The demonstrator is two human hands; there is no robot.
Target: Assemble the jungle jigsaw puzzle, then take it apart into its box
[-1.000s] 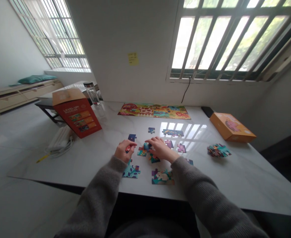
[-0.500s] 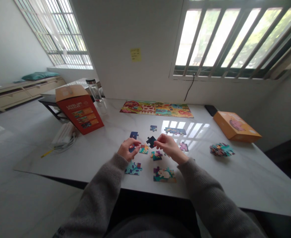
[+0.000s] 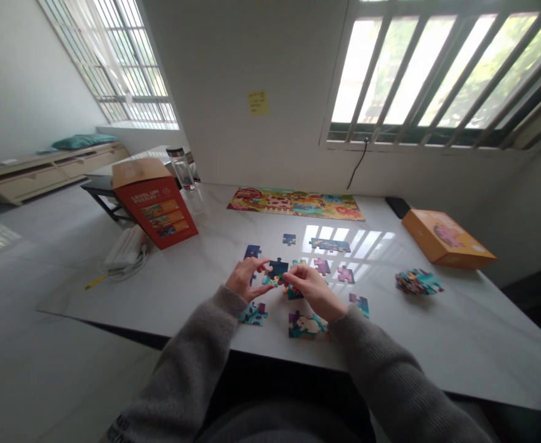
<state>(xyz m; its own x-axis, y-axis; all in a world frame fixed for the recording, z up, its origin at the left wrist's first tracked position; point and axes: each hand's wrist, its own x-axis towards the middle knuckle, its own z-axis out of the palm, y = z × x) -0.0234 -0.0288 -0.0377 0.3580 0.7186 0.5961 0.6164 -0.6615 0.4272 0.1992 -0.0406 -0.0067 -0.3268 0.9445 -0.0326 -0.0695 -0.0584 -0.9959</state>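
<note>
My left hand and my right hand meet above the white table, both pinching a small dark teal puzzle piece held just off the surface. Loose colourful puzzle pieces lie around them: a blue one beyond the left hand, a joined cluster near my left sleeve and another cluster with a white animal under my right wrist. Purple pieces lie to the right of my hands.
A finished strip of puzzle lies at the far edge by the wall. A red puzzle box and a clear bottle stand at the left, an orange box at the right, and a heap of pieces beside it.
My right hand lifted a dark piece from the table, and my left hand rose to meet it; both hands now hold it together. The camera shifted slightly left.
</note>
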